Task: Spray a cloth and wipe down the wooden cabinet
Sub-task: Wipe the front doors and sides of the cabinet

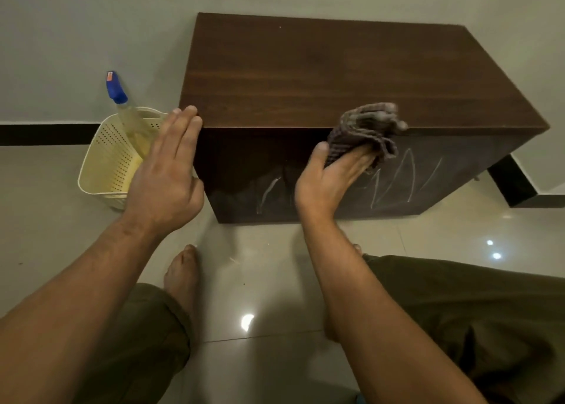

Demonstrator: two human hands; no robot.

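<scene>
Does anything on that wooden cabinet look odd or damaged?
Yes. The cabinet has pale zigzag scribbles, like chalk, across its dark front face, beside and below the cloth held in the right hand. The top looks clean.

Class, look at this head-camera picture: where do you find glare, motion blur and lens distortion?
Head view: glare spots shine on the glossy floor tiles; the cloth in the right hand is smeared by motion blur; the wide lens bends the cabinet edges; the lighting is dim, leaving the cabinet front dark.
</scene>
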